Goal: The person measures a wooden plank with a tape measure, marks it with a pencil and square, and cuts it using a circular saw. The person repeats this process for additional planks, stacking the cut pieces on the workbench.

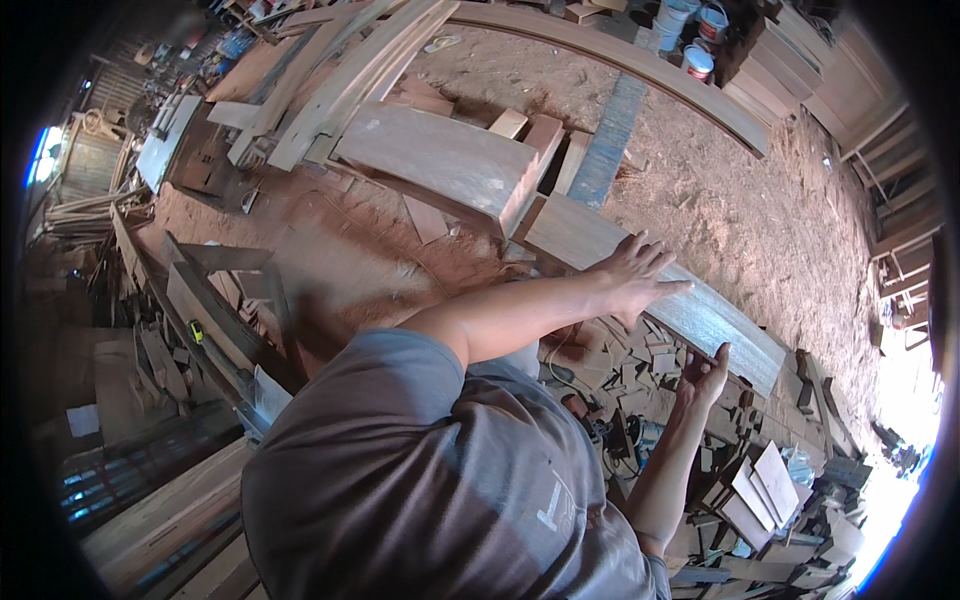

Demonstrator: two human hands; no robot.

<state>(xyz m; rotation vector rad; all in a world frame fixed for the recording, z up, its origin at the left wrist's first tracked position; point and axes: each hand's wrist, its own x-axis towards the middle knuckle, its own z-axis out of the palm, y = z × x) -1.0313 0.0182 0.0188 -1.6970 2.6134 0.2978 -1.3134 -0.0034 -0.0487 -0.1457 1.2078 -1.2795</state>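
Long wooden board (715, 318) out at three o'clock, slanting down toward four! The left hand (632, 275) spreads its fingers over the face, clutching nothing; the right hand (705, 377) is up at the near edge, between three and four, and whether it grips, I cannot tell! Scrap wood (770, 487) sprawls at four, a thick wooden slab (435, 152) lies at eleven, buckets (699, 63) stand at one!
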